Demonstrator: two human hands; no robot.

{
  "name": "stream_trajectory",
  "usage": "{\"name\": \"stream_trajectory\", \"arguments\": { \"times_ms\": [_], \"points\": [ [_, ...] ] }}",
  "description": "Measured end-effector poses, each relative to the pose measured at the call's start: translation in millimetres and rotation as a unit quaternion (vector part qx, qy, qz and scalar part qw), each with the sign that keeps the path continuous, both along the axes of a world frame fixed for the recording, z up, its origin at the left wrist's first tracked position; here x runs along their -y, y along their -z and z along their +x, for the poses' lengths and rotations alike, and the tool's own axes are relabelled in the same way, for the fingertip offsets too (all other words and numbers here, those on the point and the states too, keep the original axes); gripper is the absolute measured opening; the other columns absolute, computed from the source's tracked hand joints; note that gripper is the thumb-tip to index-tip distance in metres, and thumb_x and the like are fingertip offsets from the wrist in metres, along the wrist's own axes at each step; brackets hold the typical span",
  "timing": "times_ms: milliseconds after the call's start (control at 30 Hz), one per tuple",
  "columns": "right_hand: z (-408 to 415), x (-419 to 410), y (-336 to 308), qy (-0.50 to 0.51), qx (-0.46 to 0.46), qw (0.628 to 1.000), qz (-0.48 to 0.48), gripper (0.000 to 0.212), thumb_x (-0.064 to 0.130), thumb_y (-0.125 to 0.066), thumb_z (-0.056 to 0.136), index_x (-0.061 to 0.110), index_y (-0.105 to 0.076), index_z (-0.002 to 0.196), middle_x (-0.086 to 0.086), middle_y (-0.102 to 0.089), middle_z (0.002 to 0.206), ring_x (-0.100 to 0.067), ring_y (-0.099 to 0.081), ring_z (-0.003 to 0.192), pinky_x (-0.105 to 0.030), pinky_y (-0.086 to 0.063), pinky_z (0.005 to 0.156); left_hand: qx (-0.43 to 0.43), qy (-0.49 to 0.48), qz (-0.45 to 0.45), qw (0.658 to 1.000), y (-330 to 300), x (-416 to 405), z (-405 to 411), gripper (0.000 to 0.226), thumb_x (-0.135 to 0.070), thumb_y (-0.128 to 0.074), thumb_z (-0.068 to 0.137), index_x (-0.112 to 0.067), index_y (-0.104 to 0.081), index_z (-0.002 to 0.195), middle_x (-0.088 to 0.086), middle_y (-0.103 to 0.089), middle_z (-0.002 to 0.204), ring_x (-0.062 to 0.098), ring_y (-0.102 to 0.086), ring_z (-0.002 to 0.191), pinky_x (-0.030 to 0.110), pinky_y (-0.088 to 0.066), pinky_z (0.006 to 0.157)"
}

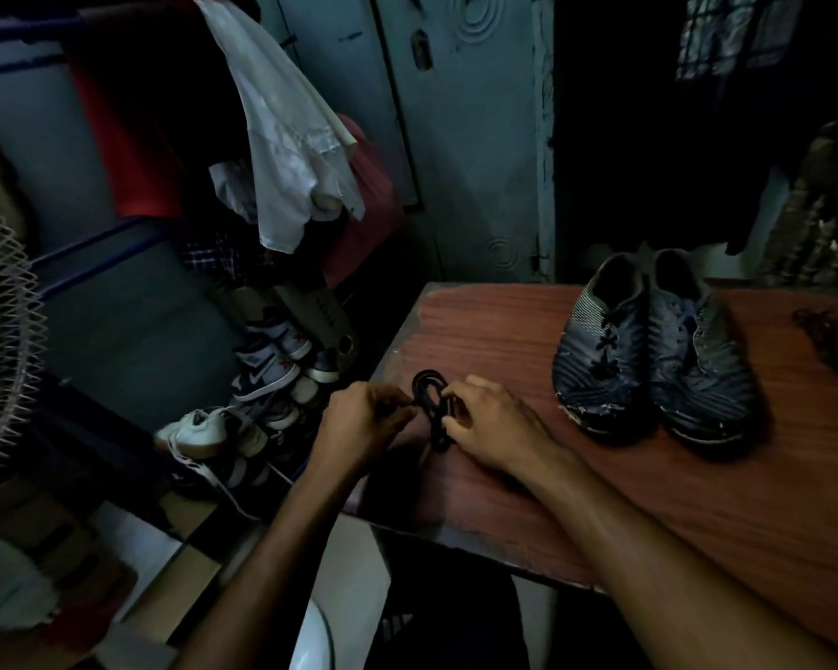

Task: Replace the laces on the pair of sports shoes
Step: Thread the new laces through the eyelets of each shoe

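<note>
I have a coiled black lace [431,408] between both hands at the near left corner of the surface [504,476]; my left hand [364,423] has its fingers curled in and pinches the coil's left side, while my right hand [489,427] curls finger and thumb round the loops on the other side; the bundle sits on the wood or just over it, I cannot tell which in this dim light. It looks like a bundled lace that I am working loose, so I judge the step to be unwinding it; that is a judgement, not something plain to see.

To do it well I should find a free end first and draw that out, not tug at the loops, since pulling the middle may tighten a knot; one hand ought to steady the coil while the other feeds off one turn at a time; I'd keep it low over the surface so slack does not slip off the edge close by.

The sports shoes [649,350] stand side by side, well apart to my right, toes toward me; the left-hand shoe shows dark lacing crossed up its front, the other I cannot read; another dark strip [828,340] lies beyond them near the far right edge, perhaps a lace.
</note>
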State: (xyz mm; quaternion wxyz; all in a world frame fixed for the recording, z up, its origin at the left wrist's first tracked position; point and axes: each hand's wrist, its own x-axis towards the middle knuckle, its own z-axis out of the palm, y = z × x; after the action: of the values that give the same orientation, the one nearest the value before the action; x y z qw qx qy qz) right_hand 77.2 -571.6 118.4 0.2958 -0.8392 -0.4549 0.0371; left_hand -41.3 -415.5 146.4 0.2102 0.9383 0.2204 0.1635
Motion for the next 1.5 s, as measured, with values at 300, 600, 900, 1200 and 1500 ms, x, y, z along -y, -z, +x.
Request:
{"name": "stream_trajectory", "arguments": {
  "times_ms": [300, 600, 900, 1200, 1500],
  "points": [
    [9.3, -10.7, -15.6, 0.049, 0.017, 0.998, -0.047, 0.011, 0.021, -0.063, 0.094, 0.017, -0.069, 0.102, -0.007, -0.064, 0.111, -0.030, -0.062, 0.107, -0.038, -0.051, 0.085, 0.039, -0.002, -0.006, 0.999, -9.0, 0.3, 2.0, 0.021, -0.022, -0.075, 0.091, -0.023, -0.079, 0.111, -0.004, -0.076, 0.081, 0.008, -0.072, 0.069, 0.034, -0.060, 0.069],
    [41.3, 14.9, -76.6, 0.054, 0.019, 0.998, -0.018, 0.015, 0.022, -0.077, 0.084, 0.030, -0.068, 0.075, 0.006, -0.073, 0.085, -0.014, -0.068, 0.081, -0.033, -0.057, 0.073, 0.074, 0.030, 0.026, 0.997, -54.1, 8.5, 28.3, 0.020, -0.027, -0.071, 0.091, -0.036, -0.074, 0.109, -0.011, -0.070, 0.089, 0.008, -0.066, 0.081, 0.026, -0.048, 0.068],
    [45.6, 37.2, -71.4, 0.036, 0.017, 0.999, -0.036, 0.023, 0.006, -0.071, 0.082, 0.024, -0.075, 0.095, 0.007, -0.074, 0.085, -0.009, -0.070, 0.078, -0.034, -0.060, 0.075, 0.046, 0.056, 0.030, 0.997, -40.1, 20.1, 34.8, 0.017, -0.025, -0.069, 0.094, -0.028, -0.079, 0.107, -0.015, -0.060, 0.077, 0.008, -0.062, 0.078, 0.026, -0.044, 0.069],
    [47.2, 55.9, -59.1, 0.005, -0.067, 0.993, -0.092, 0.021, 0.006, -0.073, 0.084, 0.026, -0.069, 0.089, 0.008, -0.075, 0.076, -0.001, -0.068, 0.070, -0.025, -0.056, 0.073, 0.048, 0.067, 0.007, 0.997, -20.7, 26.2, 36.3, 0.014, -0.026, -0.073, 0.092, -0.028, -0.075, 0.106, -0.010, -0.069, 0.091, 0.012, -0.066, 0.086, 0.028, -0.049, 0.071],
    [36.6, 43.0, -36.0, 0.052, 0.062, 0.977, -0.199, 0.016, 0.029, -0.070, 0.089, 0.015, -0.069, 0.097, -0.008, -0.070, 0.099, -0.030, -0.069, 0.093, -0.037, -0.057, 0.078, 0.005, 0.081, 0.012, 0.997, -4.0, 26.6, 41.5, 0.022, -0.017, -0.071, 0.088, -0.025, -0.080, 0.107, 0.002, -0.075, 0.102, 0.021, -0.068, 0.096, 0.024, -0.037, 0.071]
  ]
}}
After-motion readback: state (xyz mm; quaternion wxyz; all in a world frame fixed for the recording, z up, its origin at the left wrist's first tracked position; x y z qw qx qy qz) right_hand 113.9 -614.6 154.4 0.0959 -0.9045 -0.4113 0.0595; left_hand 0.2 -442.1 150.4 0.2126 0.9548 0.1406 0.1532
